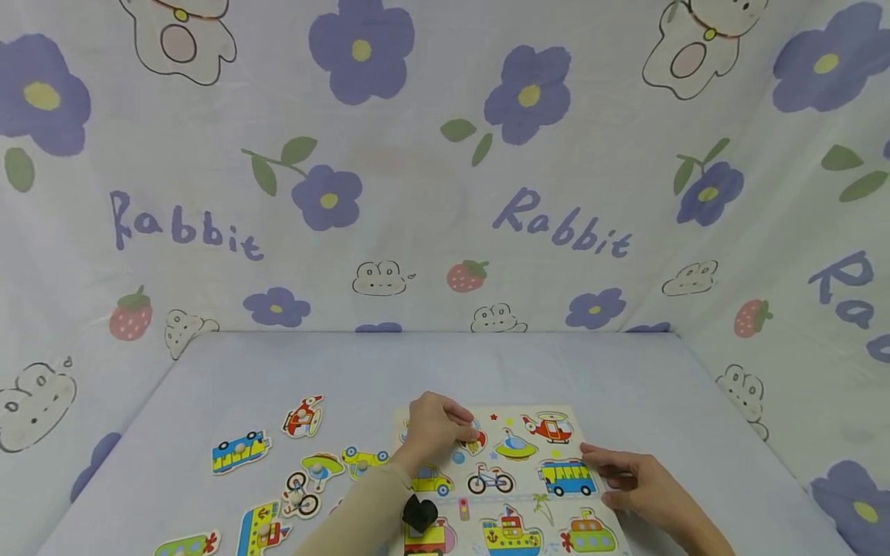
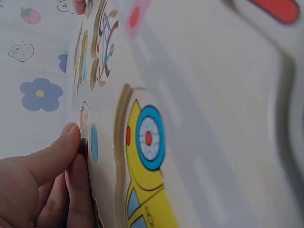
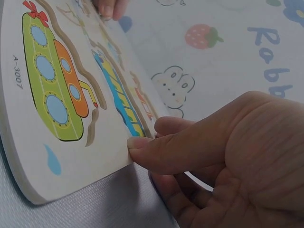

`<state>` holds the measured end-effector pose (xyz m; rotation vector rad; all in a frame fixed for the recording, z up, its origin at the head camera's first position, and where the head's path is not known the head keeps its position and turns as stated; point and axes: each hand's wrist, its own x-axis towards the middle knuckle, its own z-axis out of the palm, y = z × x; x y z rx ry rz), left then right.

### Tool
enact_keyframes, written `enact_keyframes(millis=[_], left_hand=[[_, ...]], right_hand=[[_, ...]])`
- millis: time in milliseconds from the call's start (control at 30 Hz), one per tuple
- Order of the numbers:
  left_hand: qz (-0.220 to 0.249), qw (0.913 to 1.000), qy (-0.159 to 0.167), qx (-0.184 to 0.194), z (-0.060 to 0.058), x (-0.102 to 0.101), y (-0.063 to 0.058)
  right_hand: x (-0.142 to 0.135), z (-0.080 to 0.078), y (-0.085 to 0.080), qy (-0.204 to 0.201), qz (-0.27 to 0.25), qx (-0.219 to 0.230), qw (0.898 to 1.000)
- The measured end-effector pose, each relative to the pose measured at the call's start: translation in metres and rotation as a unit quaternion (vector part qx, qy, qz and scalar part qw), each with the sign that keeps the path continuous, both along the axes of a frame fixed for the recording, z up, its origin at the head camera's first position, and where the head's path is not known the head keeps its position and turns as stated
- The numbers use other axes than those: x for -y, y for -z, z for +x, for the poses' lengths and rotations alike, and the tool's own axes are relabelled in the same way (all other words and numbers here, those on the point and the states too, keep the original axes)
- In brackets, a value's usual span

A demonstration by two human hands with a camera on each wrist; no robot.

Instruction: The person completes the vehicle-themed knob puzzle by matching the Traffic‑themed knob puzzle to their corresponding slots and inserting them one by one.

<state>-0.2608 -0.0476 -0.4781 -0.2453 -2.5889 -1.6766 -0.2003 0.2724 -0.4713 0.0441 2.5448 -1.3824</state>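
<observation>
A wooden puzzle board [image 1: 518, 498] with vehicle pictures in shaped recesses lies at the front of the table. Over its upper left part, my left hand [image 1: 436, 432] pinches a small knob [image 2: 83, 145] between thumb and fingers. The knob belongs to a rocket puzzle piece [image 1: 476, 440], red and yellow where it shows; the fingers hide the rest. My right hand [image 1: 643, 486] grips the board's right edge beside the bus picture [image 1: 568, 478]. In the right wrist view its thumb [image 3: 156, 154] lies on the board's face, with fingers curled at the edge.
Left of the board lie several loose knobbed pieces: a helicopter [image 1: 303, 418], a bus [image 1: 239, 452], a yellow car [image 1: 365, 461], a flying saucer [image 1: 321, 468], a bicycle [image 1: 300, 496], a ship [image 1: 262, 530] and a submarine [image 1: 186, 546]. A patterned cloth [image 1: 417, 232] surrounds the table.
</observation>
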Motion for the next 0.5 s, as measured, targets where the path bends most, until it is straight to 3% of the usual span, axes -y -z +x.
enact_keyframes(millis=[367,500], left_hand=[[0.0,1.0,-0.006,0.006,-0.0018,0.0008,0.0038],[-0.012,0.9994,0.01,-0.03,0.0014,-0.0033,0.0038]], right_hand=[[0.0006,0.0016,-0.0015,-0.008,-0.009,0.0,1.0],[-0.0004,0.001,-0.0017,-0.001,0.006,0.001,1.0]])
